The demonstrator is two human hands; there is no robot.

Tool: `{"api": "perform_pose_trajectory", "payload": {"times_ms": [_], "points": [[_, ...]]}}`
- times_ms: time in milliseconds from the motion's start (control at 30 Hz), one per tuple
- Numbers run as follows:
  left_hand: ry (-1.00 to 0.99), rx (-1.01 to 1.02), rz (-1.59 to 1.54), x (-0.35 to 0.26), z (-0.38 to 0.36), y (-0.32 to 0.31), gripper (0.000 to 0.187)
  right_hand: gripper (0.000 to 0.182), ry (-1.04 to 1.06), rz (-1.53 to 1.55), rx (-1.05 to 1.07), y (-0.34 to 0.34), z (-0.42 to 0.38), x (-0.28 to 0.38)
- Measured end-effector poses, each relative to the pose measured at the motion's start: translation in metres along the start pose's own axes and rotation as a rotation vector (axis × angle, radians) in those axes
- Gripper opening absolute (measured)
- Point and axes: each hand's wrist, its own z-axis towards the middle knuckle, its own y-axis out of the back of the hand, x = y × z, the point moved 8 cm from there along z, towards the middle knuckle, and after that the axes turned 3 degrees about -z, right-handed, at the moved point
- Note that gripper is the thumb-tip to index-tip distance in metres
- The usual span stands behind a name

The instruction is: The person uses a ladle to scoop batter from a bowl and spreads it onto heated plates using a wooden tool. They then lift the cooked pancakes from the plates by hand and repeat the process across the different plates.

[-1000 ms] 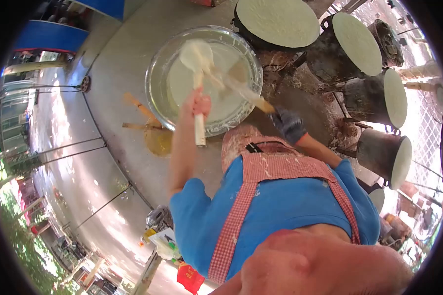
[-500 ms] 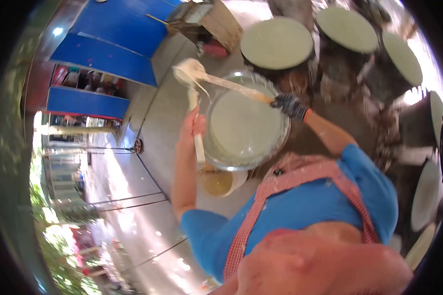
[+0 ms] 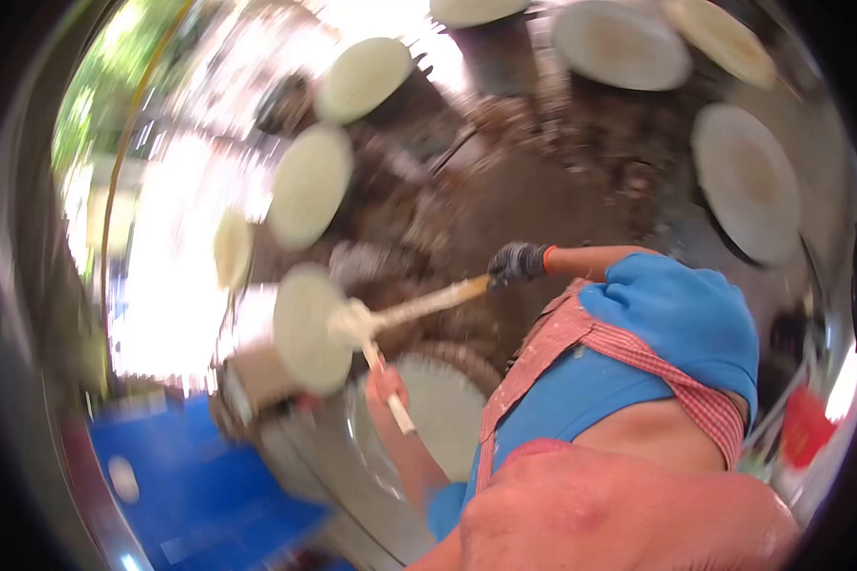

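Note:
My bare left hand (image 3: 387, 383) is closed round a pale wooden stick (image 3: 402, 415). My gloved right hand (image 3: 518, 263) grips the end of a long wooden handle (image 3: 438, 303). Both tools meet at a batter-coated head (image 3: 353, 324), which appears over the right edge of a round griddle (image 3: 307, 333) with a pale surface. Motion blur hides the exact shape of the head and how the tools touch. Below and right of my left hand, a wide basin (image 3: 448, 409) of pale batter is partly hidden by my arm.
Several more round griddles form an arc, including one at the left (image 3: 311, 186), one at the top (image 3: 621, 45) and one at the right (image 3: 747, 186). A blue panel (image 3: 200, 485) stands at the lower left beside a cardboard box (image 3: 259, 378).
The view has swung round sharply. The coated head and both hands have gone from above the batter basin to beside a griddle, with both tools still held.

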Motion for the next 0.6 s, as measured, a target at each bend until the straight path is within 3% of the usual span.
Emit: {"api": "perform_pose_trajectory", "payload": {"times_ms": [33, 100, 133, 167, 200, 267, 333, 400, 433, 467, 500, 533, 567, 600], "points": [[0.119, 0.029, 0.027, 0.015, 0.037, 0.000, 0.022, 0.031, -0.095, -0.012, -0.049, 0.023, -0.030, -0.024], [0.474, 0.107, -0.290, 0.086, 0.096, -0.037, 0.029, 0.033, -0.122, -0.129, -0.235, 0.059, -0.088, -0.085], [0.618, 0.155, -0.298, 0.115, 0.124, -0.062, 0.030, 0.033, -0.180, -0.107, -0.286, 0.074, -0.120, -0.105], [0.722, 0.165, -0.262, 0.141, 0.160, -0.077, 0.031, 0.033, -0.275, -0.079, -0.361, 0.091, -0.153, -0.127], [0.703, 0.131, -0.267, 0.173, 0.188, -0.107, 0.032, 0.033, -0.362, -0.054, -0.433, 0.105, -0.184, -0.148], [0.899, 0.201, -0.211, 0.243, 0.245, -0.165, 0.034, 0.035, -0.446, -0.125, -0.760, 0.133, -0.260, -0.187], [1.075, 0.250, -0.113, 0.318, 0.265, -0.234, 0.026, 0.036, -0.766, -0.387, -0.764, 0.160, -0.334, -0.188], [1.338, 0.306, -0.033, 0.378, 0.283, -0.292, 0.029, 0.041, -0.952, -0.252, -1.051, 0.178, -0.386, -0.200], [1.377, 0.299, 0.141, 0.405, 0.307, -0.311, 0.032, 0.041, -0.958, -0.261, -1.073, 0.194, -0.391, -0.194], [1.409, 0.290, 0.319, 0.430, 0.332, -0.328, 0.037, 0.041, -1.059, -0.196, -1.197, 0.209, -0.407, -0.187], [1.294, 0.338, 0.539, 0.453, 0.364, -0.346, 0.030, 0.041, -1.159, -0.127, -1.325, 0.219, -0.419, -0.183], [1.169, 0.391, 0.747, 0.476, 0.390, -0.366, 0.022, 0.039, -1.119, -0.219, -1.432, 0.236, -0.416, -0.171], [0.938, 0.502, 0.982, 0.496, 0.407, -0.392, 0.010, 0.039, -1.133, -0.227, -1.456, 0.252, -0.408, -0.167], [0.684, 0.605, 1.199, 0.511, 0.417, -0.417, 0.009, 0.039, -0.958, -0.367, -1.538, 0.274, -0.389, -0.150]]}}
